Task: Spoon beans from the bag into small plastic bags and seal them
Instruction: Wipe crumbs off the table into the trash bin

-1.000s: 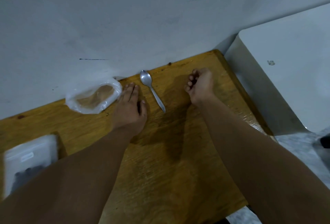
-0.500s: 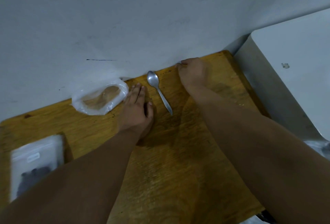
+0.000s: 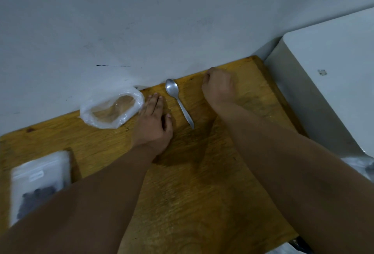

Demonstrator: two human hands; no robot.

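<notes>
A metal spoon point(image 3: 178, 100) lies bowl-up on the wooden table point(image 3: 192, 193), with its bowl near the wall. To its left my left hand point(image 3: 152, 124) rests flat on the wood with fingers straight. The fingertips lie beside an open, crumpled clear plastic bag point(image 3: 112, 110). My right hand point(image 3: 219, 87) is at the table's far edge, right of the spoon. It is knuckles up with fingers curled under; whatever is beneath it is hidden. A flat clear zip bag point(image 3: 38, 183) with dark beans in its lower part lies at the near left.
A grey wall point(image 3: 162, 21) rises straight from the table's far edge. A white box-like unit point(image 3: 334, 81) stands against the table's right side. More plastic shows at the lower right edge point(image 3: 362, 164).
My right hand turned over and moved from mid-table to the far edge by the wall. The left hand stayed flat beside the clear bag. The camera view shifted slightly.
</notes>
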